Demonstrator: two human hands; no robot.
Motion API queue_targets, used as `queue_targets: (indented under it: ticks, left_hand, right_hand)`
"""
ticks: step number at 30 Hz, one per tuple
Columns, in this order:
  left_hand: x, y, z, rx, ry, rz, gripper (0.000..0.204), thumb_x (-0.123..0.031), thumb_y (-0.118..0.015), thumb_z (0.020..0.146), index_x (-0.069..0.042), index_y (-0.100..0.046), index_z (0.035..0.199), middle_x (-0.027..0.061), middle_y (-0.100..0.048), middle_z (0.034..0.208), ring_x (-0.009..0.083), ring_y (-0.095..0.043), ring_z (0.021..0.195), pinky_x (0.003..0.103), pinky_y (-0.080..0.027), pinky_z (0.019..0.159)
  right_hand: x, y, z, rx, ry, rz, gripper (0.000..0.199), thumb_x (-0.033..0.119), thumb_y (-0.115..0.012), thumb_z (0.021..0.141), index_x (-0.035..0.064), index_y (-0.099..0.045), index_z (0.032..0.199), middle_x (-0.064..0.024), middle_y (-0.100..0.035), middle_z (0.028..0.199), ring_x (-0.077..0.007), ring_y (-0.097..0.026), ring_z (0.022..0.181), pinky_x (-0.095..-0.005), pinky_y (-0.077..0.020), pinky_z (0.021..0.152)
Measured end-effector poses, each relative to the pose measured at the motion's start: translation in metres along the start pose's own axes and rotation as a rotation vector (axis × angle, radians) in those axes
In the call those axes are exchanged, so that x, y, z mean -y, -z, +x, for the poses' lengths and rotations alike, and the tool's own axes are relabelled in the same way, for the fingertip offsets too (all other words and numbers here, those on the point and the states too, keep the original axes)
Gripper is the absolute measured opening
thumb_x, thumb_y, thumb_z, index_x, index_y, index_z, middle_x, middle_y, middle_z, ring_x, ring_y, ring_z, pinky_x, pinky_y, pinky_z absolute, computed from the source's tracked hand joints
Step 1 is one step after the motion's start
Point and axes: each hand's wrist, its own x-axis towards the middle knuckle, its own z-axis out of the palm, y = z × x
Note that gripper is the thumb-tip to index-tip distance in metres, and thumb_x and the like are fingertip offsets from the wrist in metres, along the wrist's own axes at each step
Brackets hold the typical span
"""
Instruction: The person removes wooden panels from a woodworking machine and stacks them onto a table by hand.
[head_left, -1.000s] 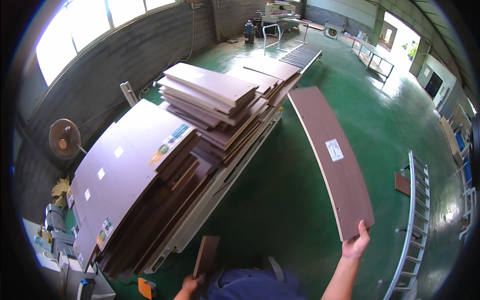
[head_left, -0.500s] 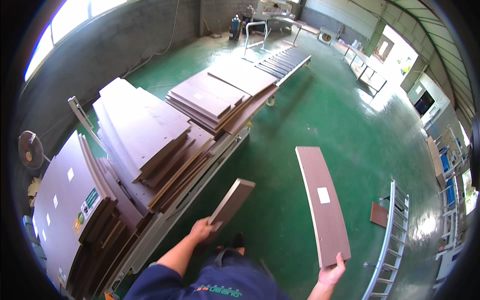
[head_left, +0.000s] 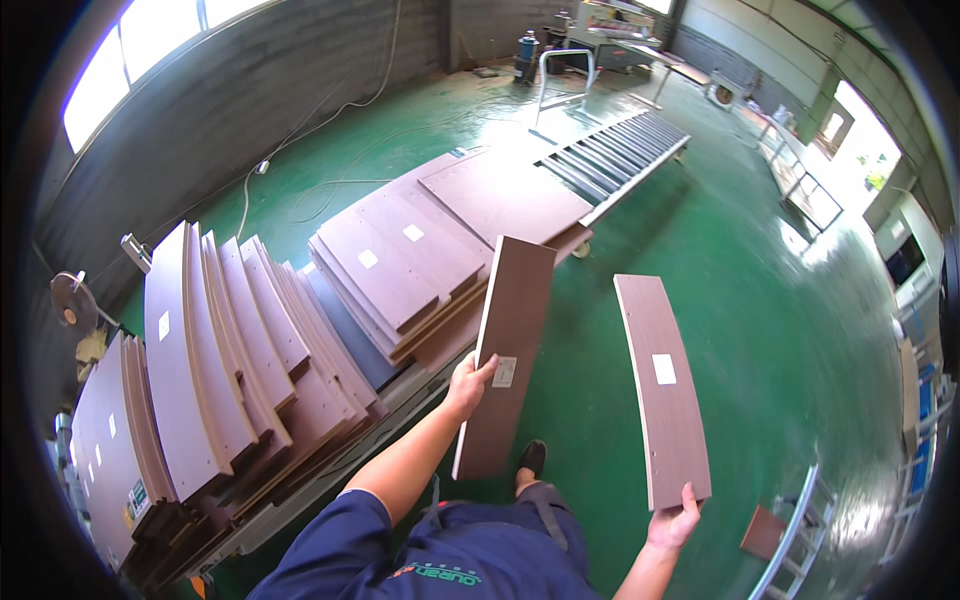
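My left hand [head_left: 470, 386] grips the left edge of a brown wood-grain board [head_left: 516, 325] by its middle, thumb over the face next to a white label [head_left: 504, 372]. This board is tilted and stands lengthwise away from me. Out to the right, my right hand [head_left: 674, 520] holds a second narrow board [head_left: 662, 400] at its near end, fingers wrapped round the lower edge. A white label [head_left: 664, 369] sits on that board's face, and small holes run near its left edge. The two boards are apart from each other.
Stacked panels [head_left: 400, 245] lie along a roller conveyor [head_left: 620, 150] on the left, with more leaning stacks [head_left: 190, 370] nearer me. A metal roller frame [head_left: 800, 540] and a small brown board [head_left: 764, 532] are on the green floor [head_left: 760, 300] at the right. A fan [head_left: 75, 300] stands far left.
The left-hand board has swung up and to the right, showing its labelled face. The right-hand board stays held. My view has shifted, and I have moved along the stacks.
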Motion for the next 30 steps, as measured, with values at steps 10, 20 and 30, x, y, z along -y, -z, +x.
queue_targets:
  ticks: [10, 20, 30]
  left_hand:
    - [-0.047, -0.029, 0.261, -0.403, 0.11, -0.26, 0.039, -0.031, -0.055, 0.087, 0.0, -0.047, 0.109, 0.0102, -0.058, 0.099, 0.0185, -0.057, 0.086, 0.032, -0.048, 0.073]
    - [-0.021, 0.048, 0.489, -0.678, 0.144, -0.273, 0.052, -0.033, -0.056, 0.086, 0.004, -0.041, 0.117, 0.0158, -0.052, 0.112, 0.0231, -0.054, 0.099, 0.035, -0.045, 0.082]
    - [-0.027, 0.072, 0.565, -0.831, 0.254, -0.177, 0.046, -0.034, -0.057, 0.085, 0.004, -0.049, 0.11, 0.0134, -0.057, 0.107, 0.0197, -0.053, 0.1, 0.032, -0.041, 0.086]
  right_hand:
    - [-0.093, -0.203, 0.312, 0.199, -0.312, 0.029, 0.038, 0.006, -0.054, 0.081, 0.0063, -0.045, 0.118, -0.0071, -0.052, 0.115, -0.0232, -0.051, 0.105, -0.037, -0.043, 0.089]
    - [-0.297, -0.365, 0.523, 0.308, -0.651, -0.042, 0.043, 0.001, -0.056, 0.079, 0.0102, -0.046, 0.119, -0.0052, -0.052, 0.115, -0.0235, -0.051, 0.105, -0.0384, -0.0433, 0.09]
    - [-0.4, -0.411, 0.574, 0.333, -0.85, -0.13, 0.054, -0.002, -0.056, 0.078, 0.0129, -0.039, 0.127, -0.0054, -0.045, 0.124, -0.0252, -0.043, 0.114, -0.0436, -0.0344, 0.098]
